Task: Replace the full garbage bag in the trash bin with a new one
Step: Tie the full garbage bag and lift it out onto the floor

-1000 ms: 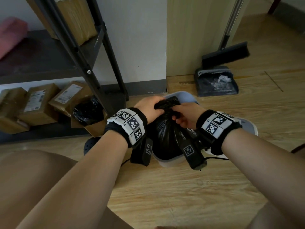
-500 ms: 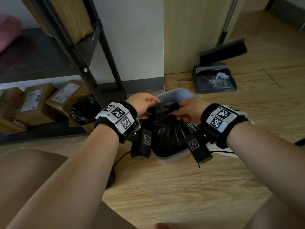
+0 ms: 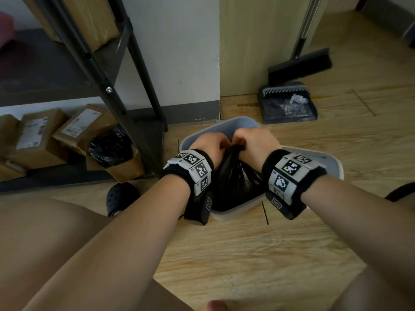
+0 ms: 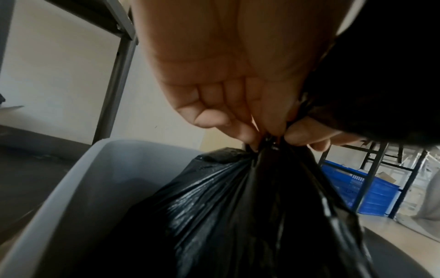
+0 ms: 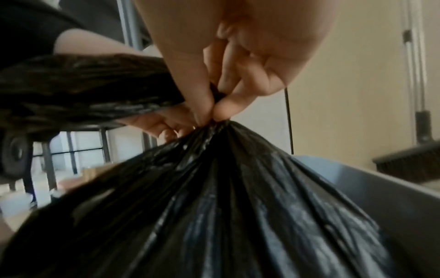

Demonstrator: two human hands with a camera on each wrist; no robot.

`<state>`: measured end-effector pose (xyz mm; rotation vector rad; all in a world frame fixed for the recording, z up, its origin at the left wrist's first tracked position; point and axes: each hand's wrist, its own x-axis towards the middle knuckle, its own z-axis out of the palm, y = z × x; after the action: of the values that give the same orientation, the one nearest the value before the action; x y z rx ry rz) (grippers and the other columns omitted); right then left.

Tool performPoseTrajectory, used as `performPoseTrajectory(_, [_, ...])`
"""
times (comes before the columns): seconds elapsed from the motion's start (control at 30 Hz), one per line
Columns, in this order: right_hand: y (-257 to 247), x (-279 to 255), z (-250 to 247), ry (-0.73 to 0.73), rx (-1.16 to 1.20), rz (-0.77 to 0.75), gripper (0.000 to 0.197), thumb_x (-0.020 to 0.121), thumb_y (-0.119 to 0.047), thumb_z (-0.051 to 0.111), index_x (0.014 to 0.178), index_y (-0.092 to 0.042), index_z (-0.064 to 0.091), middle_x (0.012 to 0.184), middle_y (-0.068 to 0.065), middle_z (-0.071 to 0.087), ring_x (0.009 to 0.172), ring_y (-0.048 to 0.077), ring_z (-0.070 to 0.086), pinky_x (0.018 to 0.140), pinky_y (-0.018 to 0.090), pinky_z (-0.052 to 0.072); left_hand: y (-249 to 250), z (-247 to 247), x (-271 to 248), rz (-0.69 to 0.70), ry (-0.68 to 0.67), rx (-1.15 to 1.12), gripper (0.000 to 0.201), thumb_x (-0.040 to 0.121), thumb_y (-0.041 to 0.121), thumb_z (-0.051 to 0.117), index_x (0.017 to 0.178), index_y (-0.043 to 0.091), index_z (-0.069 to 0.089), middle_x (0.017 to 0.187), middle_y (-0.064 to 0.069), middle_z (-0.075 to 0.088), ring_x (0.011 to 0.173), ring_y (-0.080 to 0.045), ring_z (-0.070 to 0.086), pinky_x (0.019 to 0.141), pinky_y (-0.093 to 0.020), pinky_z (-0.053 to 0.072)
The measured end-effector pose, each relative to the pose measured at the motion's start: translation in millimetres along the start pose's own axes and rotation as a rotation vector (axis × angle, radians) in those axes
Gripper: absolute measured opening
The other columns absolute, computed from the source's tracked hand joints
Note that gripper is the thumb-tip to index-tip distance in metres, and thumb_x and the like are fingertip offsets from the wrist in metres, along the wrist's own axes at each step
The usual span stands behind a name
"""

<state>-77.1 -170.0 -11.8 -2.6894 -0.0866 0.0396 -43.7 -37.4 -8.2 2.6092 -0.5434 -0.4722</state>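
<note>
A full black garbage bag (image 3: pixel 235 180) sits in a light grey trash bin (image 3: pixel 224 125) on the wooden floor. Its top is gathered into a tight neck (image 4: pixel 269 144). My left hand (image 3: pixel 212 145) and right hand (image 3: pixel 253 142) meet knuckle to knuckle above the bin, and both pinch that neck. In the left wrist view my left hand (image 4: pixel 259 131) curls its fingers round the gathered plastic. In the right wrist view my right hand (image 5: pixel 212 111) pinches the same bunch between thumb and fingers. The bag (image 5: pixel 226 216) fans out taut below.
A black metal shelf leg (image 3: pixel 134 122) stands just left of the bin. A cardboard box holding black plastic (image 3: pixel 110 149) sits under the shelf among parcels. A dustpan (image 3: pixel 289 104) and broom (image 3: pixel 301 63) stand behind right. A grey lid (image 3: pixel 325 158) lies right of the bin.
Both hands have come closer together and drawn the bag's top from a loose flat fold into a tight neck. The bag's sides now pull up taut.
</note>
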Motion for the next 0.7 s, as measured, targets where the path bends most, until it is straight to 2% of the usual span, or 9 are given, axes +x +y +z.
performPoseTrajectory(0.07, [-1.4, 0.1, 1.4, 0.026, -0.086, 0.008, 0.018, 0.084, -0.012, 0.051, 0.1, -0.015, 0.059, 0.088, 0.01, 0.067, 0.083, 0.031, 0.063, 0.063, 0.028, 0.04, -1.1, 1.7, 3.6, -0.012, 0.005, 0.025, 0.024, 0.092, 0.019, 0.043, 0.101, 0.012, 0.064, 0.103, -0.01, 0.068, 0.097, -0.028, 0.06, 0.082, -0.032, 0.046])
performPoseTrajectory(0.17, [-4.0, 1.1, 6.1, 0.025, -0.226, -0.032, 0.02, 0.088, -0.013, 0.045, 0.106, -0.012, 0.056, 0.1, 0.012, 0.065, 0.093, 0.031, 0.062, 0.065, 0.03, 0.038, -3.2, 3.9, 7.1, -0.035, 0.0, 0.009, 0.025, 0.093, 0.02, 0.041, 0.101, 0.012, 0.062, 0.104, -0.01, 0.066, 0.099, -0.029, 0.059, 0.076, -0.029, 0.04])
performPoseTrajectory(0.27, [-4.3, 0.9, 11.5, 0.066, -0.266, -0.073, 0.022, 0.09, -0.011, 0.043, 0.109, -0.008, 0.053, 0.106, 0.014, 0.061, 0.099, 0.031, 0.058, 0.064, 0.031, 0.032, -6.3, 3.1, 6.5, -0.068, -0.009, -0.061, 0.026, 0.094, 0.022, 0.042, 0.105, 0.01, 0.063, 0.109, -0.012, 0.066, 0.104, -0.029, 0.059, 0.08, -0.028, 0.039])
performPoseTrajectory(0.4, [-1.3, 4.6, 16.0, 0.102, -0.3, -0.078, 0.023, 0.088, -0.005, 0.043, 0.11, -0.006, 0.051, 0.107, 0.017, 0.06, 0.103, 0.032, 0.056, 0.062, 0.033, 0.032, -6.6, 4.3, 4.7, -0.081, -0.022, -0.135, 0.03, 0.096, 0.021, 0.041, 0.116, 0.011, 0.059, 0.121, -0.011, 0.063, 0.113, -0.027, 0.056, 0.086, -0.026, 0.039])
performPoseTrajectory(0.47, [-2.8, 5.6, 16.9, 0.161, -0.281, -0.119, 0.02, 0.085, -0.003, 0.046, 0.103, -0.004, 0.055, 0.095, 0.019, 0.063, 0.089, 0.034, 0.062, 0.056, 0.032, 0.033, -7.9, 5.9, 6.7, -0.105, 0.015, -0.194, 0.028, 0.096, 0.019, 0.04, 0.115, 0.011, 0.059, 0.116, -0.011, 0.065, 0.106, -0.024, 0.059, 0.083, -0.025, 0.038])
performPoseTrajectory(0.53, [-6.7, 2.0, 15.8, 0.179, -0.295, -0.159, 0.01, 0.073, -0.003, 0.054, 0.082, -0.004, 0.059, 0.068, 0.016, 0.064, 0.057, 0.032, 0.064, 0.044, 0.023, 0.027, -9.7, 6.1, 7.2, -0.108, 0.034, -0.266, 0.027, 0.095, 0.015, 0.039, 0.114, 0.015, 0.059, 0.112, -0.011, 0.067, 0.094, -0.021, 0.062, 0.081, -0.025, 0.043])
performPoseTrajectory(0.57, [-6.2, 1.9, 17.1, 0.194, -0.305, -0.176, 0.009, 0.066, -0.004, 0.061, 0.074, -0.005, 0.058, 0.059, 0.012, 0.061, 0.046, 0.028, 0.061, 0.041, 0.018, 0.021, -10.2, 6.1, 7.5, -0.085, 0.018, -0.279, 0.029, 0.095, 0.014, 0.038, 0.115, 0.017, 0.06, 0.114, -0.01, 0.067, 0.095, -0.021, 0.063, 0.083, -0.025, 0.044])
performPoseTrajectory(0.63, [-4.6, 1.1, 18.2, 0.158, -0.324, -0.179, 0.025, 0.055, 0.0, 0.075, 0.073, -0.006, 0.058, 0.057, 0.011, 0.06, 0.041, 0.026, 0.059, 0.037, 0.014, 0.015, -9.0, 5.5, 7.6, -0.034, -0.022, -0.236, 0.033, 0.096, 0.014, 0.039, 0.12, 0.018, 0.06, 0.123, -0.007, 0.064, 0.112, -0.022, 0.059, 0.092, -0.026, 0.039])
performPoseTrajectory(0.7, [-6.0, 0.7, 13.7, 0.084, -0.252, -0.153, 0.024, 0.067, 0.003, 0.069, 0.087, -0.005, 0.058, 0.075, 0.015, 0.064, 0.056, 0.032, 0.064, 0.04, 0.025, 0.031, -6.3, 4.8, 8.7, -0.004, -0.023, -0.226, 0.032, 0.096, 0.011, 0.04, 0.119, 0.015, 0.062, 0.124, -0.008, 0.064, 0.117, -0.023, 0.055, 0.091, -0.023, 0.036])
